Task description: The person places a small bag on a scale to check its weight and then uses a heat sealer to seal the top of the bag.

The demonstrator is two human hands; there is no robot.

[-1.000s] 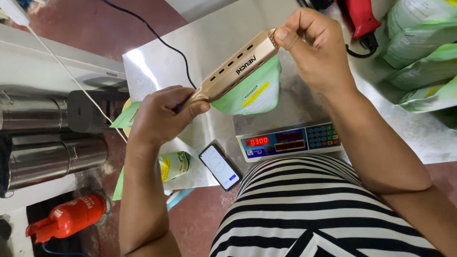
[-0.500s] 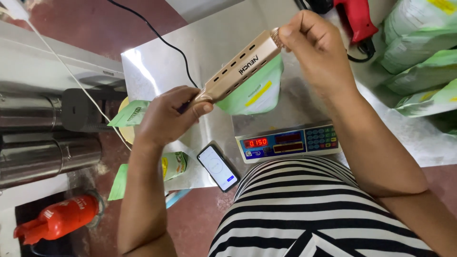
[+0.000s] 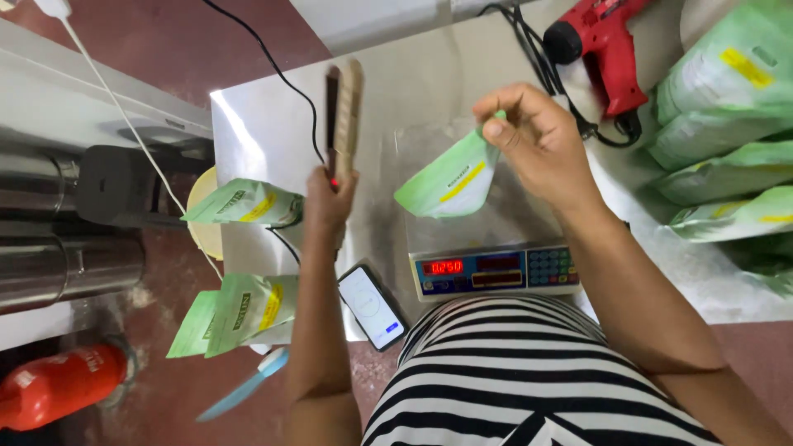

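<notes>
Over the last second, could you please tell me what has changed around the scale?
The right hand let go of the clamp sealer and now pinches the green pouch on the scale. The left hand swung the sealer upright, off the pouch. Phone and red tool stayed put.

The surface (image 3: 264,124) is bare sheet metal, smooth and brightly reflective. The pouch (image 3: 450,182) pinched in the right hand (image 3: 537,140) is glossy green and white plastic film, slightly creased. The sealer (image 3: 344,116) in the left hand (image 3: 329,198) has a matt tan plastic shell with a dark inner face. The scale (image 3: 496,271) carries a clear, shiny plastic cover over its platform. The phone (image 3: 371,307) has a smooth glass face. The heat gun (image 3: 607,49) is glossy red plastic. The shirt (image 3: 529,372) is soft striped cloth. The floor (image 3: 165,49) is matt, reddish and rough.
</notes>
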